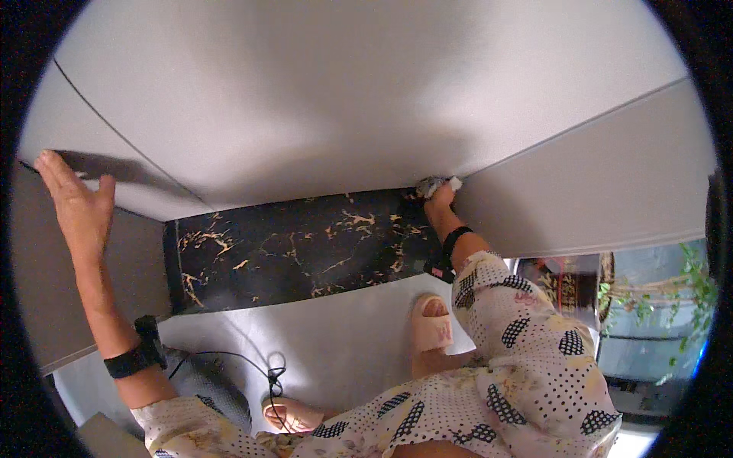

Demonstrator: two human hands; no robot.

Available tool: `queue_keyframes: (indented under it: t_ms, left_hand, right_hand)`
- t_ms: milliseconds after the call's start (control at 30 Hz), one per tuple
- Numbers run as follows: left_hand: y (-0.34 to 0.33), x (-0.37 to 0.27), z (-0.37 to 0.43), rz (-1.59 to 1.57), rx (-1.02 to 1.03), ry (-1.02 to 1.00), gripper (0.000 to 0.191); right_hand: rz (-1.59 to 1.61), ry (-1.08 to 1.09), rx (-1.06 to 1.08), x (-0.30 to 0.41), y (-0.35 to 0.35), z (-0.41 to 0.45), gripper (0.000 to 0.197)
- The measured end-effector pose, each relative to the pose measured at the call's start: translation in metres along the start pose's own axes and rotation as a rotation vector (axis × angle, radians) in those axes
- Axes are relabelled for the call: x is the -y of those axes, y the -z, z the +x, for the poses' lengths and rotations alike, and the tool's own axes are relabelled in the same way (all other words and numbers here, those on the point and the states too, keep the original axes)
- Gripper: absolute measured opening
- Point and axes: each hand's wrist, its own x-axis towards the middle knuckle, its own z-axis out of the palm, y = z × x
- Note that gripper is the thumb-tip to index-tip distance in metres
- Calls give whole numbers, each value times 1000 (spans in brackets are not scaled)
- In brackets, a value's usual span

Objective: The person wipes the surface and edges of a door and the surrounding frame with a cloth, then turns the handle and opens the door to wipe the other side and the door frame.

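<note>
My left hand (pixel 80 200) is raised at the far left, fingers spread, close to or against the pale wall panel (pixel 131 183); whether it touches cannot be told. At the right, my right hand (pixel 441 194) holds a crumpled grey-and-white cloth (pixel 430 186) in the corner where the pale panels meet the black, gold-veined marble-look slab (pixel 286 246). Part of the cloth is hidden by the hand. Each of my arms wears a black strap with a small dark device.
Side panels (pixel 584 177) flank the slab. Below lies a pale floor (pixel 355 320) with my sandalled feet, a thin black cable (pixel 229 354) and a grey textured object (pixel 209 383). A leafy plant (pixel 687 297) and a dark printed box (pixel 564 286) stand at the right.
</note>
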Motion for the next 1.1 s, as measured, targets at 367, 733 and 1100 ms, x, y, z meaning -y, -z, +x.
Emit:
queue_keyframes:
  t_ms: [367,733,1100]
  left_hand:
    - [21,9,-8,-13,69,75,77]
    - [20,19,-9,-177,125,81,81]
    - [31,4,-6,-327,186,158,84]
  right_hand:
    - [249,-428,439,-59,-113,-198,26]
    - [-814,342,1097,-13,-137,-314,39]
    - [-307,15,837,73,-94,-238,25]
